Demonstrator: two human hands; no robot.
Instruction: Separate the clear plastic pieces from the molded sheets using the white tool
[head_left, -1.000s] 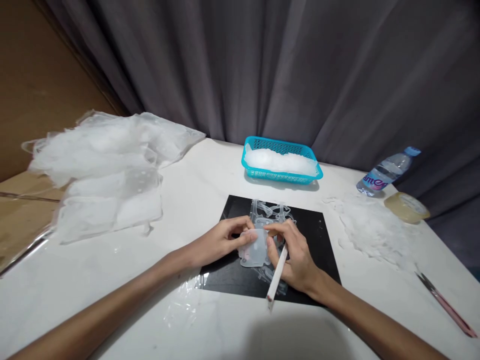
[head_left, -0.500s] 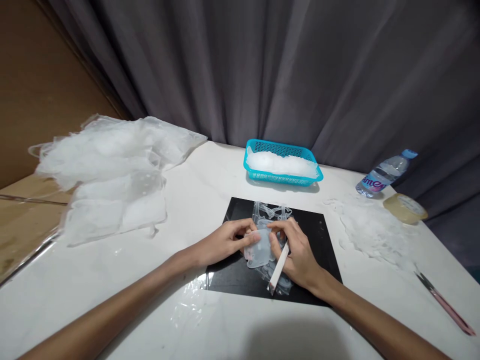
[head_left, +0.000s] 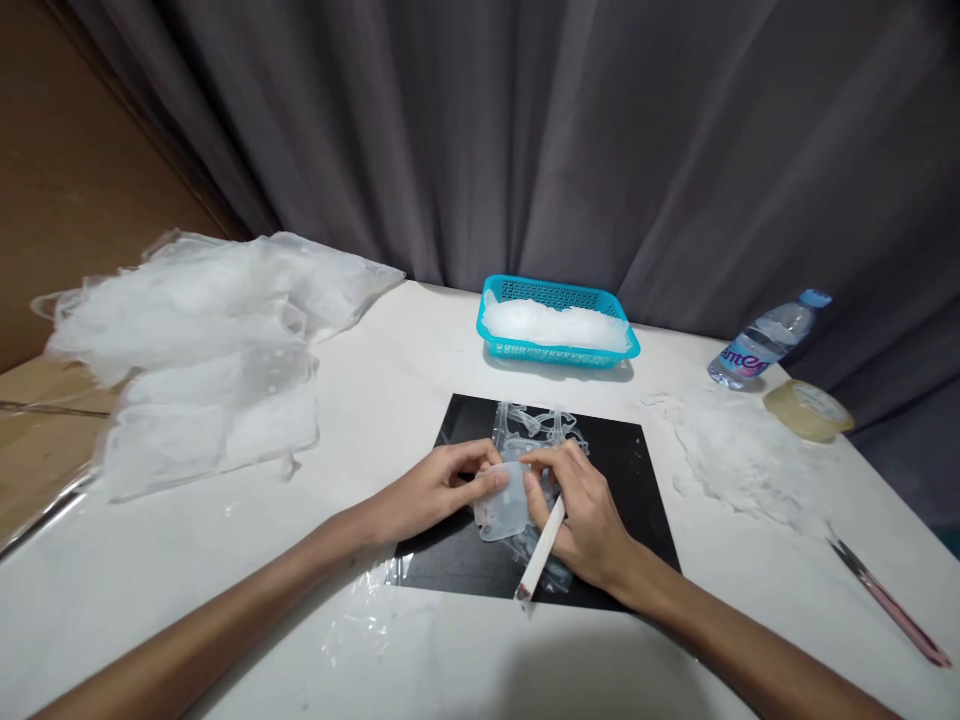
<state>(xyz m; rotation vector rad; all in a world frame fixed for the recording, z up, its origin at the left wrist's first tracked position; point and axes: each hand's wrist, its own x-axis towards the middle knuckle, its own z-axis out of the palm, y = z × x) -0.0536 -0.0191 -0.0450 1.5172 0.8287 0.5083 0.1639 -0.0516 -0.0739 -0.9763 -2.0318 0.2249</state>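
A frosted, translucent plastic sheet piece (head_left: pixel 504 512) with rounded corners is held up over a black board (head_left: pixel 634 470). My left hand (head_left: pixel 439 488) pinches its left side between thumb and fingers. At the opposite edge, my right hand (head_left: pixel 589 515) has its thumb and index fingertip against the sheet. That hand also grips a flat white stick (head_left: pixel 541 550), slanting down toward me, with a dark, reddish tip; its upper end is hidden by the fingers. Cut-out clear plastic pieces (head_left: pixel 555 422) lie on the board behind and beneath the hands.
A blue basket (head_left: pixel 559 357) with white sheets stands at the back. Bagged white sheets (head_left: pixel 210 400) are piled left. On the right are a water bottle (head_left: pixel 761 345), a tape roll (head_left: pixel 808 412), a heap of thin clear scraps (head_left: pixel 742 455) and pink-handled scissors (head_left: pixel 889 605).
The whole view has shifted slightly, so most things sit a little farther left. Both hands keep their hold on the sheet, and the white stick stays in my right hand.
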